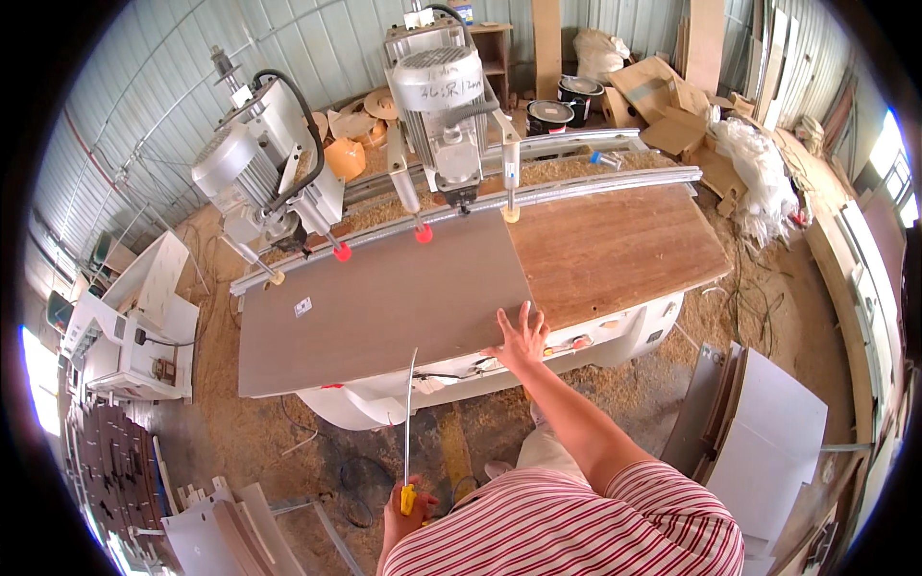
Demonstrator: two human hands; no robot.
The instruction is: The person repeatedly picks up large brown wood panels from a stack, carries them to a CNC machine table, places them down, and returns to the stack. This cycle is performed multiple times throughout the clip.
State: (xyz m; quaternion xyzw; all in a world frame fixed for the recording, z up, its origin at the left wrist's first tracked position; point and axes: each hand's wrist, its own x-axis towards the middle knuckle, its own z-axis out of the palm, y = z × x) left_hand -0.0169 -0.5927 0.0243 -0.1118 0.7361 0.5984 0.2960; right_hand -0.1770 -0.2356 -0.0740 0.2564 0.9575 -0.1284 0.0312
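My left hand (407,514), low in the view, is closed around a yellow tape measure (408,498). Its thin metal tape (411,413) is drawn out and rises to the near edge of a grey-brown panel (384,298). The panel lies flat on a white machine (360,408), with a small white label (303,307) on its left part. My right hand (521,338) rests with fingers spread at the panel's near right corner, beside the bare brown wooden top (615,250).
Two drilling heads (437,106) (245,163) stand over the far edge, with red-tipped and yellow-tipped rods. Grey boards (768,422) lean at the right, more boards (230,528) at lower left. Cartons (658,91), buckets (579,96) and plastic wrap (759,173) lie behind. Sawdust covers the floor.
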